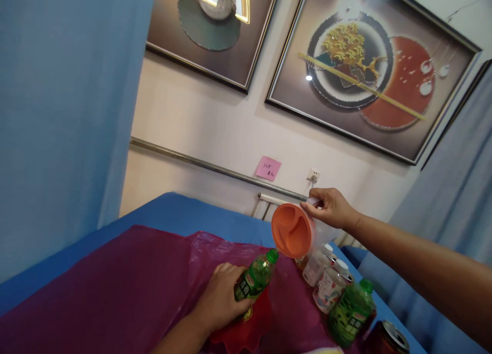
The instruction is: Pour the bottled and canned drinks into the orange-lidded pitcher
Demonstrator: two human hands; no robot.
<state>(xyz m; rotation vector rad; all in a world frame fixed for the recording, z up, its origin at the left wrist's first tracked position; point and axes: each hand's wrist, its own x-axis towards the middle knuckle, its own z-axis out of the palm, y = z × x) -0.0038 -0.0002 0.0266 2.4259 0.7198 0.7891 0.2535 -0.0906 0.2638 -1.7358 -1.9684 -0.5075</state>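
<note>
"In the head view, low and near the middle, what does the left hand have?"

"It is clamped round a small bottle with green liquid, tilted, its open mouth up and to the right."

"And the right hand?"

"Closed on the handle of a clear jug. The jug is tipped on its side above the bench, its orange lid just beside the bottle's mouth. Whether they touch, I cannot tell."

"What lies below the bottle?"

"A red dish with a wavy rim, on a purple sheet."

"And to the right?"

"A row on the sheet: two white-capped jars, then a larger green bottle, then a dark can at the lower edge."

"Behind all that?"

"A metal rail along the wall, a pink note just above it, and two framed pictures higher up. Blue curtains hang at both sides."
</note>
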